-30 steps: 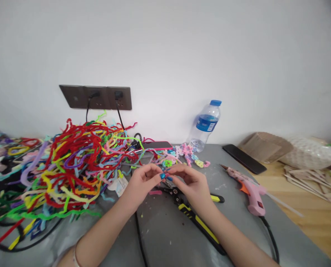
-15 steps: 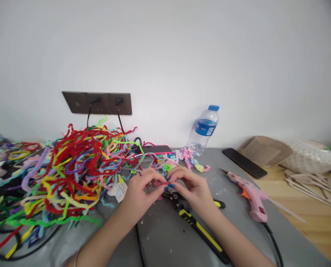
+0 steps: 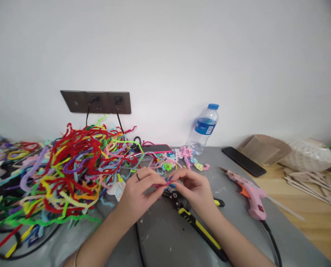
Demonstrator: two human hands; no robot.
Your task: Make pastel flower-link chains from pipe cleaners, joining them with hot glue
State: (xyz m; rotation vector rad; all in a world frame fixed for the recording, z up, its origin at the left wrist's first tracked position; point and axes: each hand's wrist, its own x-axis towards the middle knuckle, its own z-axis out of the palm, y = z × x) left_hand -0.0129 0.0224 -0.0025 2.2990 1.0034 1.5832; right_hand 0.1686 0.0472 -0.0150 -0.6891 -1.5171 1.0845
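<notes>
Both hands had barely shifted, left hand (image 3: 139, 191) and right hand (image 3: 194, 187) each keeping a closed fingertip grip on a small pink pipe-cleaner piece (image 3: 165, 183) above the yellow-handled pliers (image 3: 194, 222).

The water bottle (image 3: 203, 129) label's print is unreadable.

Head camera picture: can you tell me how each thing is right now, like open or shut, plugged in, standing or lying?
Left hand: pinching the pink pipe cleaner.
Right hand: pinching it too.
Water bottle: upright, capped.
Glue gun: lying down.
Black phone: screen dark.
Wall sockets: two plugs in.
</notes>
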